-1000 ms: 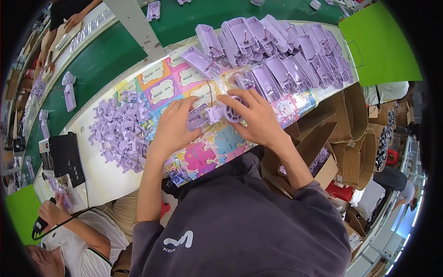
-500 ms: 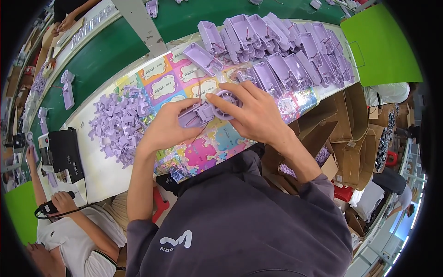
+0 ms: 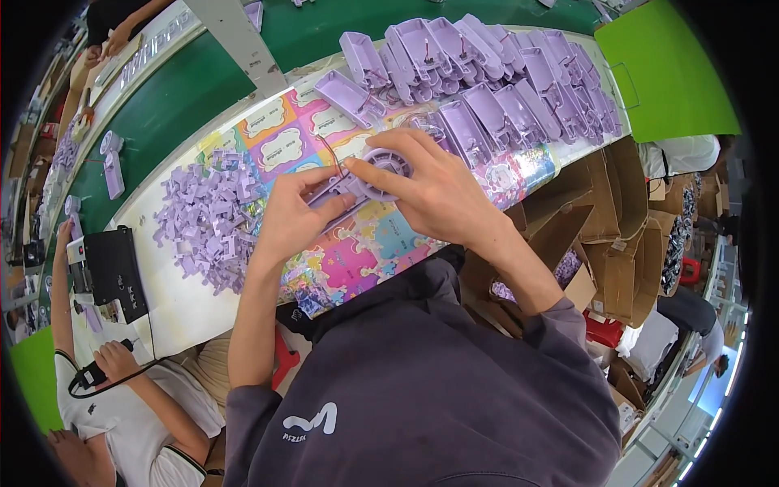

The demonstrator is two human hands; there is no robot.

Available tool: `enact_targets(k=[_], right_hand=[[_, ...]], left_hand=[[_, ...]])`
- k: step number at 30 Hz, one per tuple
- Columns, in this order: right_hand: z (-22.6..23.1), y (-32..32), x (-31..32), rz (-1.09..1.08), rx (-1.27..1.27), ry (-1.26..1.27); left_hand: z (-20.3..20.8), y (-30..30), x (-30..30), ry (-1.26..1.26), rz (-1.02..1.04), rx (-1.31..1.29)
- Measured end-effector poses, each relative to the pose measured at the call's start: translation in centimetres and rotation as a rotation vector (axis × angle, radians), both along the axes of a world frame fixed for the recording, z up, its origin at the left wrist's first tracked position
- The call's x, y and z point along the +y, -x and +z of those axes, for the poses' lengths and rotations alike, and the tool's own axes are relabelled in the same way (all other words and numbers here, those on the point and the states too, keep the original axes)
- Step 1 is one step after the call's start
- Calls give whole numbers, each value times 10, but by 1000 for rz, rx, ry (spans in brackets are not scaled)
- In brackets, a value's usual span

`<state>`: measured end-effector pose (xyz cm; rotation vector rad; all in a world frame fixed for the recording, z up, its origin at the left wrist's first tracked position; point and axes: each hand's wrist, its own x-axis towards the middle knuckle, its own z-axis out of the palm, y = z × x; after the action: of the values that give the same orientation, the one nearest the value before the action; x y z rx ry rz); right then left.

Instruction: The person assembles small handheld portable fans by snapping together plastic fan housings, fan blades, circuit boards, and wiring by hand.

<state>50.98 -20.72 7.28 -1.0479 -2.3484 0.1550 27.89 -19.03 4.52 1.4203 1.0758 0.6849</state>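
Observation:
A light purple plastic housing, with a round slotted ring at one end and a trough-like handle, is held between my hands above the colourful sheet. My left hand pinches the handle part, thumb lying across it. My right hand grips the ring end, its index finger reaching toward the left fingertips. Thin red wires stick up beside the left fingertips. Fingers hide much of the handle's inside. Left of my hands lies a heap of small purple plastic brackets.
Rows of similar purple housings with wires cover the far right of the table. Behind runs a green conveyor belt. A black box stands at left, near a co-worker holding a black corded tool. Cardboard boxes are at right.
My left hand has shifted slightly and its thumb now lies over the handle, where a small bracket showed before. The housing has tilted, and the red wires now point up.

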Motion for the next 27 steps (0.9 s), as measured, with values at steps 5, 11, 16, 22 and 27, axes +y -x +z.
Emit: enact_targets(k=[5,11,16,22,27], right_hand=[[3,3,-3,3,86,19],[1,0,3,100,236,103],[3,14,3,44,305,90],[-61,10,-87,-141,443,-273],[-167,-53,-186,-547,117,342]], left_hand=[[6,2,-7,73,54,-94],[1,16,-9,-46,0,-153],[11,23,-2,-42,25,-146],[45,82,21,-227,264,-137],[43,169,67,-236,577,37]])
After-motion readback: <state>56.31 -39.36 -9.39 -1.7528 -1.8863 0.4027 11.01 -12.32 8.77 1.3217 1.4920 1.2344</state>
